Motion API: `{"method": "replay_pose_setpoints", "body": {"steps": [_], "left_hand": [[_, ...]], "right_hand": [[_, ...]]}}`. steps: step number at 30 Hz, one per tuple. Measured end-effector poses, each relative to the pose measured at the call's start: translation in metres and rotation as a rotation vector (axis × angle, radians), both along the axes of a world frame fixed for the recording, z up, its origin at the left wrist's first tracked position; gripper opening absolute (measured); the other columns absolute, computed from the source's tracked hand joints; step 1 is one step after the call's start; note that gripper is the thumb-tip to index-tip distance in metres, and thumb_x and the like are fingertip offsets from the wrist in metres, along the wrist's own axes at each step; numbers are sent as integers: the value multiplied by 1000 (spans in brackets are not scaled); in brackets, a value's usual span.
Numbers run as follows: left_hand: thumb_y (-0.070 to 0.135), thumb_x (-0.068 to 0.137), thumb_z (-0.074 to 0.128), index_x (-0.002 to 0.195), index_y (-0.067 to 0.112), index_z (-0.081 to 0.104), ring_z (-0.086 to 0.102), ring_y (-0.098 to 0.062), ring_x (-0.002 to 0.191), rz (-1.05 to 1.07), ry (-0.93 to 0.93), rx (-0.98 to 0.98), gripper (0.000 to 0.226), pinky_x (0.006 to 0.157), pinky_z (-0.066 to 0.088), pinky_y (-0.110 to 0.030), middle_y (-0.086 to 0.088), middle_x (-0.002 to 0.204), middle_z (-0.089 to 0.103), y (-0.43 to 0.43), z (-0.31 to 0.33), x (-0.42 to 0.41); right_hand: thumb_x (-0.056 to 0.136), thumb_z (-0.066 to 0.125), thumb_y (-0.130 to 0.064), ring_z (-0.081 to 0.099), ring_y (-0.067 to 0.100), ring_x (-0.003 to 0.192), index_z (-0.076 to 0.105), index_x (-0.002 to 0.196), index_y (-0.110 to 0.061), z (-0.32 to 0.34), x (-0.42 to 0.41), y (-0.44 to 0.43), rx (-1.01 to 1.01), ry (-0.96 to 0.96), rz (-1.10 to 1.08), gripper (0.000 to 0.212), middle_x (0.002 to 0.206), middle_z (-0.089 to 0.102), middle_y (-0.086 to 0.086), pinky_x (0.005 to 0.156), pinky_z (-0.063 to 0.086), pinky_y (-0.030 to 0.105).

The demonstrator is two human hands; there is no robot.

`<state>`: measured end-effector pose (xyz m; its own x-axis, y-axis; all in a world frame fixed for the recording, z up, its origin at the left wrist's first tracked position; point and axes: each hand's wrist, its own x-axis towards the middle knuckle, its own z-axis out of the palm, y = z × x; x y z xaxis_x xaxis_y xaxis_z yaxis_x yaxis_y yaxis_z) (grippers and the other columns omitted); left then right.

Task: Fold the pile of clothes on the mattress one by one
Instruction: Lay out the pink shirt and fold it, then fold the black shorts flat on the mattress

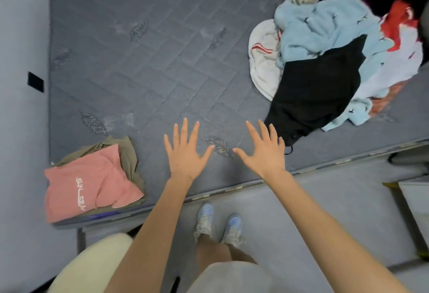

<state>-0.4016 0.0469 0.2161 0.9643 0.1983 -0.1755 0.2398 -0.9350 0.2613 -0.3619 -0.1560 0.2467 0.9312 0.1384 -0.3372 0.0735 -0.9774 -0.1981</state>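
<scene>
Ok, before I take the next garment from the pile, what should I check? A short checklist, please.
1. Hands free: left hand and right hand are spread, holding nothing: ok.
2. Folding space: bare mattress ahead of the hands: ok.
3. Finished pieces aside: folded pink shirt lies at the near left corner: ok.
4. Next piece on top: black garment lies topmost at the near edge of the pile: ok.
5. Black garment untangled from light blue garment: cannot tell.

mattress (139, 60) | folded clothes (92, 183) on near-left corner | pile of clothes (325, 37) on right side, well apart
</scene>
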Motion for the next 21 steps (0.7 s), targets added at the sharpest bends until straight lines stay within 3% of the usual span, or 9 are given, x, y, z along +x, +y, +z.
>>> {"method": "replay_pose_setpoints", "body": {"steps": [21], "left_hand": [[70, 89, 30, 151, 36, -6, -9, -24, 148, -331, 103, 25, 79, 116, -8, -53, -2, 162, -6, -110, 18, 151]], "right_hand": [[88, 47, -65, 0, 29, 148, 2, 153, -37, 20, 87, -130, 36, 26, -462, 83, 162, 2, 2, 116, 17, 53]]}}
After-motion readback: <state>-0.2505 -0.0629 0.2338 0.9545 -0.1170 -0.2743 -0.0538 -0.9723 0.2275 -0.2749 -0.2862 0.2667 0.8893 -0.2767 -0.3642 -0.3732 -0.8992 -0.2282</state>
